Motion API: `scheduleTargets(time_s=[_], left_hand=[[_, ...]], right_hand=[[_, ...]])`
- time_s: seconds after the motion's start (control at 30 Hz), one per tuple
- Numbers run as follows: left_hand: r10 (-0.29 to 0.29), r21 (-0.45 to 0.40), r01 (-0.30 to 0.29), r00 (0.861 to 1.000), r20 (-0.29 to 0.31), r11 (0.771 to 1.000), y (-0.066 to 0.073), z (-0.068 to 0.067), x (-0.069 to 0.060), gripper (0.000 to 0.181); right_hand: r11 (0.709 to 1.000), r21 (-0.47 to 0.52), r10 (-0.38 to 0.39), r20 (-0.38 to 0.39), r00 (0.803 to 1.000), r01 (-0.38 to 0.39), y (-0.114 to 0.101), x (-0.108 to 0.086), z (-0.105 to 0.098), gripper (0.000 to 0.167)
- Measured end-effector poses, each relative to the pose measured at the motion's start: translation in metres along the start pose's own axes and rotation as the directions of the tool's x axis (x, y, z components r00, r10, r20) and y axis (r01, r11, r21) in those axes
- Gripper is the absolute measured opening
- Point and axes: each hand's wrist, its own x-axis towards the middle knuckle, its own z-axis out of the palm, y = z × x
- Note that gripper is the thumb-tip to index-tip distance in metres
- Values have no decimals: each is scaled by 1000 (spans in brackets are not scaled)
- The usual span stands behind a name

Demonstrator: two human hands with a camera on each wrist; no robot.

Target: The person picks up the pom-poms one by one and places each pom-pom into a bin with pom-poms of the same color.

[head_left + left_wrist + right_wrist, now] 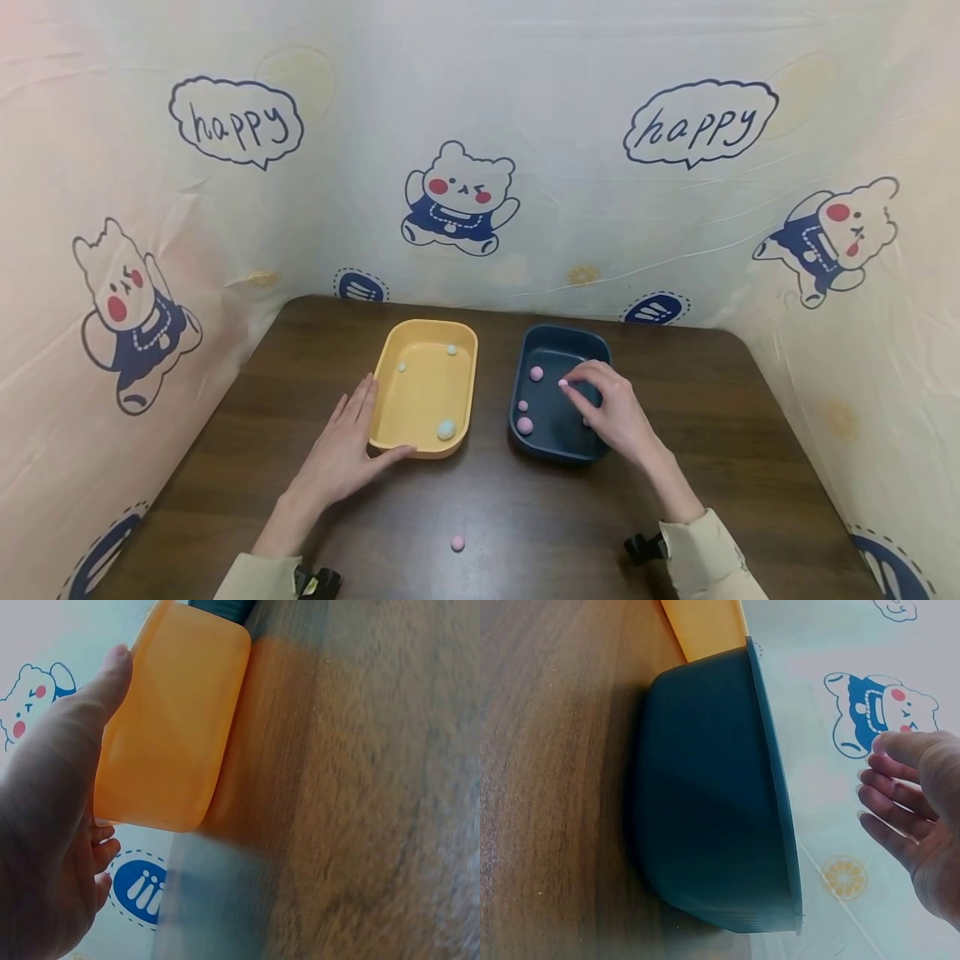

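Note:
A small pink ball is pinched between thumb and forefinger of my right hand, over the dark blue tray. In that tray lie several pink balls, among them one by the left wall; another is partly hidden behind the hand. My left hand touches the yellow tray, its fingers straight along the left side and the thumb at the near rim. Three pale blue balls sit inside the yellow tray, the biggest ball near its front. The left wrist view shows the thumb against the tray's rim.
One pink ball lies on the brown wooden table near the front, between the forearms. A printed cloth with cartoon bears surrounds the table's back and sides. The two trays stand side by side with a gap between them.

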Motion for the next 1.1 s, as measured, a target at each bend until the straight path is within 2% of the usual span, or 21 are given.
scheduleTargets(time_s=[0.17,0.53,0.97,1.1], left_hand=[[-2,7,2,1000,-2,1000,-1,1,-1,133],[-6,9,6,1000,0,1000,-1,0,-1,134],[-8,4,8,1000,8,1000,0,0,-1,133],[-10,6,10,1000,12,1000,0,-1,-1,133]], right_hand=[[1000,-20,7,-11,1000,-7,0,0,-1,13],[999,-22,29,-12,1000,-29,-4,-3,-6,25],[999,-9,35,40,999,-35,-5,-6,-1,30],[1000,-12,15,43,999,-15,-9,-9,3,32]])
